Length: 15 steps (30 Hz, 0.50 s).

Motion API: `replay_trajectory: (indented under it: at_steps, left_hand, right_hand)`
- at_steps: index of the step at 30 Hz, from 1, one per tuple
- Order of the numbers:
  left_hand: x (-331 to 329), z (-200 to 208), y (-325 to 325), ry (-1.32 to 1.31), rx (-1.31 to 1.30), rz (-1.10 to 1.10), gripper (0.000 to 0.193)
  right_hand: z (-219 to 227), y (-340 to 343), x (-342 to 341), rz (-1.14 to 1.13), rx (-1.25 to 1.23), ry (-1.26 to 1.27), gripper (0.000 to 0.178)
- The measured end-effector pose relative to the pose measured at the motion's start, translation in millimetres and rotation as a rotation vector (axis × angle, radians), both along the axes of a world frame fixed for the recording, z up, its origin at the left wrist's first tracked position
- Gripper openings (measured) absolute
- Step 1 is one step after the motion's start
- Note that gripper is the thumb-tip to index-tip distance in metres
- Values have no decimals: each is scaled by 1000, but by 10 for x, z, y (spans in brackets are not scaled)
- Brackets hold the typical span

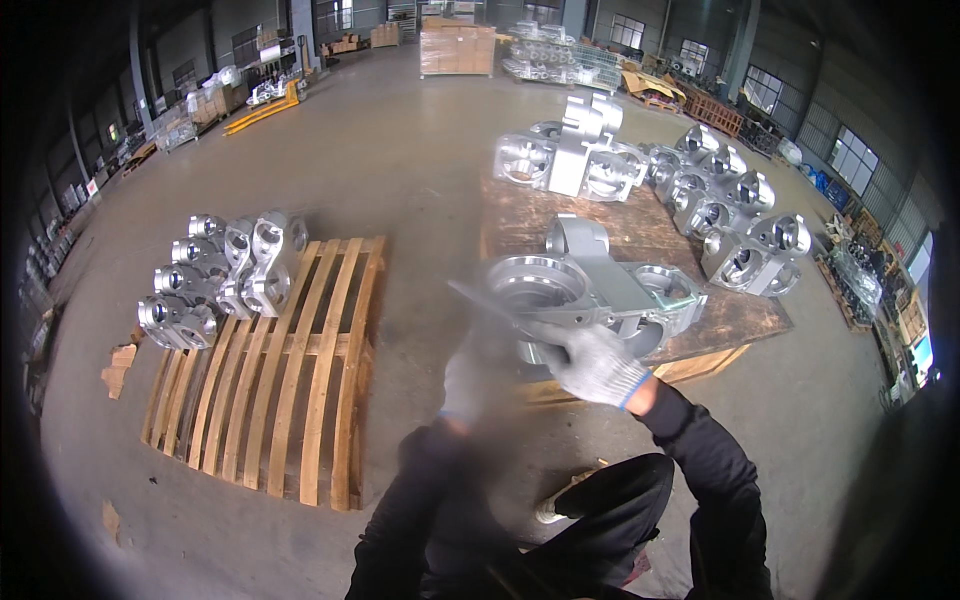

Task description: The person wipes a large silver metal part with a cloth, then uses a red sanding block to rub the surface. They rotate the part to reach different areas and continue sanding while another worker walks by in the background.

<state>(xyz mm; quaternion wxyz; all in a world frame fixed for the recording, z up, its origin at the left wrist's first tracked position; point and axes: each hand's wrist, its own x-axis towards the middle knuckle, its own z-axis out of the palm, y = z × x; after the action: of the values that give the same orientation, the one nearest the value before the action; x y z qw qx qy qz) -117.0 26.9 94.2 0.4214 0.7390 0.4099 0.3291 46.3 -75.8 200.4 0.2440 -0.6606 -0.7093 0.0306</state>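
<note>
Fig.: Worker w/ gloved hands at a metal casting (600, 290) sitting on the near edge of a wooden board (735, 315). Right hand (593, 362) is closed around a thin flat tool (490, 305), tip against the casting's rim. Left hand (470, 375) is motion-blurred; its finger state can't be told. Risk: tool may skid off the smooth rim toward the left hand, since one hand alone steadies it. Empty pallet (290, 380) lies left.

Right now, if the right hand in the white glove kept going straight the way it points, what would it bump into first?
Probably the big metal casting on the wooden board. The right hand points up-left at it and already seems to be at its near edge, though depth is unclear.
</note>
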Motion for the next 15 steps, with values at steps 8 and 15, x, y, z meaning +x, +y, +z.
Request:
replay_trajectory:
  at_steps: [8, 15]
  left_hand:
    - [-50, 1, 75, -4, 0, -82, 60]
    - [16, -414, 210, 45, 147, -74, 58]
  right_hand:
    - [371, 291, 73, 214, -97, -116, 36]
    - [696, 539, 88, 179, -221, -422, 32]
